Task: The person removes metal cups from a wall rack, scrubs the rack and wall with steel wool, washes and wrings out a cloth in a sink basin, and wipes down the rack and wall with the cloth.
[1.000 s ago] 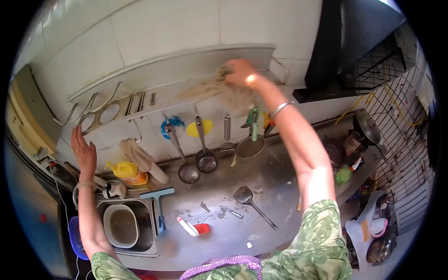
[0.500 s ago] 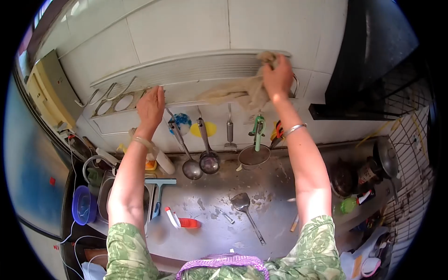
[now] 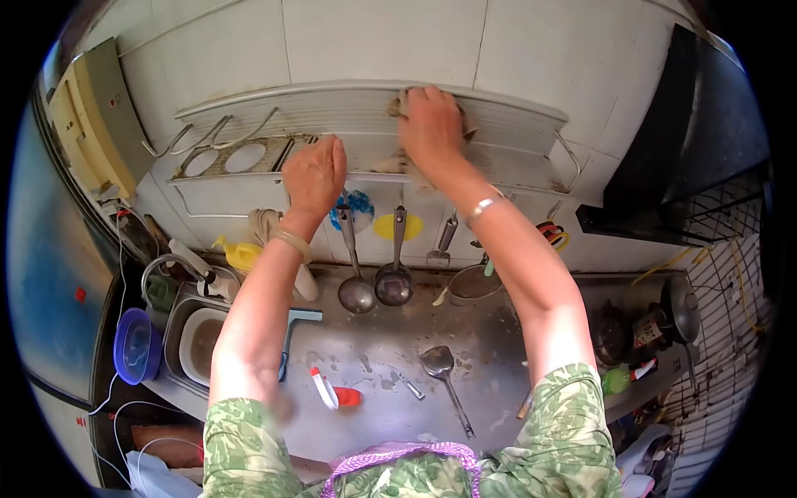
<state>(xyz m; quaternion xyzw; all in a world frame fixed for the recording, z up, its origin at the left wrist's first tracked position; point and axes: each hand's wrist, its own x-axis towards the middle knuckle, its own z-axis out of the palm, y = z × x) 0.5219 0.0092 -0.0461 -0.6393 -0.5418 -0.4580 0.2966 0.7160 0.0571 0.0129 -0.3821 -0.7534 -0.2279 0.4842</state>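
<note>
My right hand [image 3: 432, 129] presses a brown cloth [image 3: 392, 163] against the ridged back panel of a metal wall rack [image 3: 519, 168]. Its fingers are bent over the cloth, and part of the cloth hides behind the hand. Closed at the rack's front edge is my left hand [image 3: 315, 176], just right of the two round holes; its fingertips are hidden. Below the rack hang two ladles, one on the left [image 3: 357, 292] and one on the right [image 3: 393, 285]. A strainer [image 3: 475, 284] hangs partly behind my right forearm.
On the metal counter [image 3: 365, 415] lie a spatula [image 3: 437, 362], a red and white spray bottle [image 3: 336, 393] and a blue squeegee [image 3: 304, 315]. A sink with a white basin [image 3: 199, 344] and a purple tub [image 3: 138, 346] stand left. A black range hood [image 3: 664, 124] juts out right.
My right hand has moved left along the rack's back panel, and the cloth is now bunched more under it. My left hand stays at the front edge. The view has shifted slightly.
</note>
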